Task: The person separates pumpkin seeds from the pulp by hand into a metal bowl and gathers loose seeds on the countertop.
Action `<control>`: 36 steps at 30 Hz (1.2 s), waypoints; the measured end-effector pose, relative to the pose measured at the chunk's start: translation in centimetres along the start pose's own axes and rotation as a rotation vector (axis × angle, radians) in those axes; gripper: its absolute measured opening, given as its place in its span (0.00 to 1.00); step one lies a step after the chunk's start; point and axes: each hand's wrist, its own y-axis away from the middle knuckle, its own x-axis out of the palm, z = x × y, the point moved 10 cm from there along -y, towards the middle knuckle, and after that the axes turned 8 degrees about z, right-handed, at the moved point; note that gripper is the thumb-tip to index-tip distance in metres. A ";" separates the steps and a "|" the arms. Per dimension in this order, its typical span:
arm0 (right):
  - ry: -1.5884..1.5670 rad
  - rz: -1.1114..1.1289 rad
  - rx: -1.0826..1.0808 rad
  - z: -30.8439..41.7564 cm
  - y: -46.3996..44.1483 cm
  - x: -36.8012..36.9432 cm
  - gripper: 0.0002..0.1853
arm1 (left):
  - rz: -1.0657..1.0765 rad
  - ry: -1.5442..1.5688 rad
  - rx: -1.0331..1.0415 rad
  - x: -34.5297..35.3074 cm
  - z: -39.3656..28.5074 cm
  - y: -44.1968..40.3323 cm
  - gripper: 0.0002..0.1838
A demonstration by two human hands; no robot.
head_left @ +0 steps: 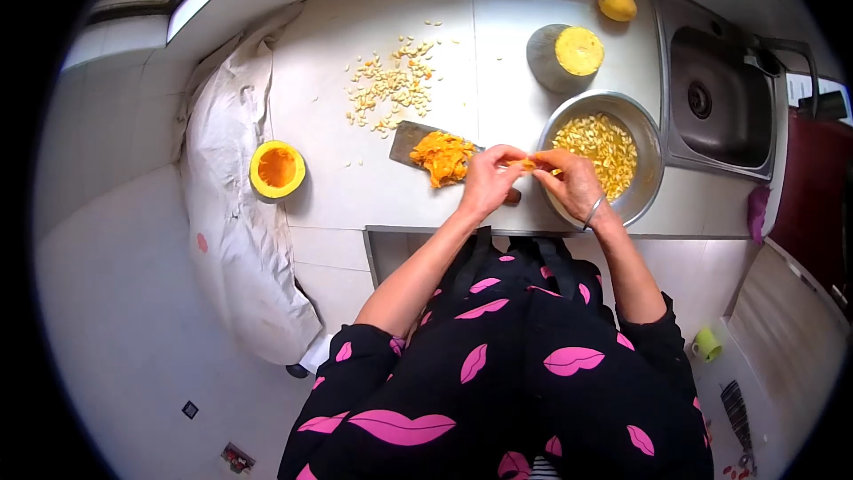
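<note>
Orange stringy pulp is pinched between my left hand and my right hand, whose fingertips nearly meet at the left rim of a metal bowl. Pale pumpkin seeds fill the bottom of the bowl. My right hand, with a bangle at the wrist, is over the bowl's left side. Just left of my left hand, a heap of orange pulp lies on the wide blade of a cleaver. Its dark handle shows partly below my left hand.
Loose seeds are scattered on the counter at the back. A hollowed pumpkin piece sits at the left beside a white cloth. Behind the bowl stand a cut pumpkin piece and a yellow fruit. A sink is at the right.
</note>
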 end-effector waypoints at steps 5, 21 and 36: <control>0.076 0.156 -0.030 1.4 -3.0 4.9 0.11 | -0.220 -0.740 0.200 -6.2 -2.3 3.2 0.12; 0.432 0.137 0.229 -3.7 -15.9 9.0 0.17 | -0.769 -0.808 -0.317 -30.4 6.5 11.0 0.41; 0.252 0.087 -0.083 4.5 -26.0 17.3 0.17 | -0.460 -0.357 0.135 -28.8 -0.3 -2.7 0.25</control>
